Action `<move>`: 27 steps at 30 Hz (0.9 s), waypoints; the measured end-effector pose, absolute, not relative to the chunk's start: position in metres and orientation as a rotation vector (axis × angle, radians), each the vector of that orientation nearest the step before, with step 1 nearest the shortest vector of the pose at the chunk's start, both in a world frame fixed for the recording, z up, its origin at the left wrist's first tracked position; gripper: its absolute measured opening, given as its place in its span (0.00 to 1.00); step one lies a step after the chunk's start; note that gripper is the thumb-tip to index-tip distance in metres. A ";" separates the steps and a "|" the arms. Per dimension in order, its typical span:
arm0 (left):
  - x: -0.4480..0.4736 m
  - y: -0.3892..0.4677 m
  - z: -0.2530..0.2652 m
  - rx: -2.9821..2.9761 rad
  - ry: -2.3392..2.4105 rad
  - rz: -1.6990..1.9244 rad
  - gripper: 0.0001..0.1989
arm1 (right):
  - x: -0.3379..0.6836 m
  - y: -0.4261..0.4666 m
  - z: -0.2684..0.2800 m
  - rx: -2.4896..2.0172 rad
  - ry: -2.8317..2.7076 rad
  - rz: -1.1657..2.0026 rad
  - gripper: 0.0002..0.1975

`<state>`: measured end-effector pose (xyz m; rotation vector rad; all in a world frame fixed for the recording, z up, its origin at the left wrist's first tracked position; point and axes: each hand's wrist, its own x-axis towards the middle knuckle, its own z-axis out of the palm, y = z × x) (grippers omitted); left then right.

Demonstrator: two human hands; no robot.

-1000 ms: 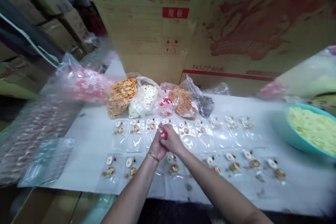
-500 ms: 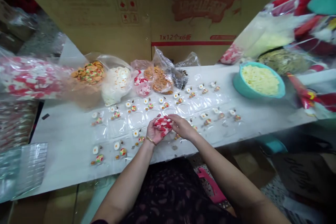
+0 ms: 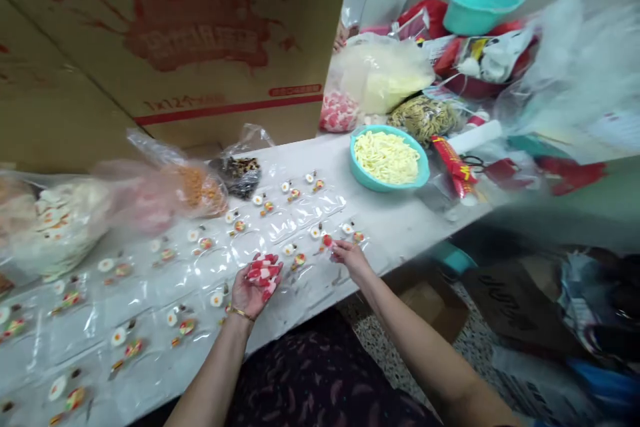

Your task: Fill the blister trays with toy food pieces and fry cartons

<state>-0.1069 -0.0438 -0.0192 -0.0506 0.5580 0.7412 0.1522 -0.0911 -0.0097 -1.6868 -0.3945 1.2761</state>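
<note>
My left hand (image 3: 246, 297) is cupped palm up over the table, holding a small heap of red and white pieces (image 3: 263, 273). Off to the right, the fingertips of my right hand (image 3: 351, 259) are pinched on a small red and white piece (image 3: 327, 240), just over the front row of clear plastic trays. Each tray compartment bears small toy-like food pieces, such as a white disc with a yellow centre (image 3: 289, 249) and a multicoloured round piece (image 3: 299, 259). Several of these trays lie in two rows along the table.
A turquoise bowl (image 3: 364, 179) of pale yellow strips stands on the table's right part. Clear bags of white pieces (image 3: 75, 213), orange bits (image 3: 203, 190) and dark bits (image 3: 241, 175) line the back, before a large cardboard box (image 3: 225, 67). A red packet (image 3: 453, 163) lies far right.
My view has turned to the right. My right hand has left the heap in my left palm and moved right to the front-row trays, carrying a piece.
</note>
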 end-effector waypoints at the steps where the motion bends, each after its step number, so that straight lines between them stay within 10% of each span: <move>1: -0.095 -0.047 -0.019 -0.058 0.538 0.742 0.14 | 0.178 -0.091 -0.015 -1.736 -0.349 1.195 0.17; 9: -0.056 -0.054 0.005 -0.031 0.645 0.805 0.14 | 0.271 -0.069 -0.065 -2.083 -0.318 0.800 0.12; 17: -0.015 -0.040 0.013 -0.021 0.681 0.725 0.17 | 0.276 -0.077 -0.053 -2.539 -1.411 0.373 0.11; 27: 0.029 -0.030 0.017 0.034 0.724 0.642 0.21 | 0.281 -0.064 -0.044 -2.687 -1.389 0.547 0.15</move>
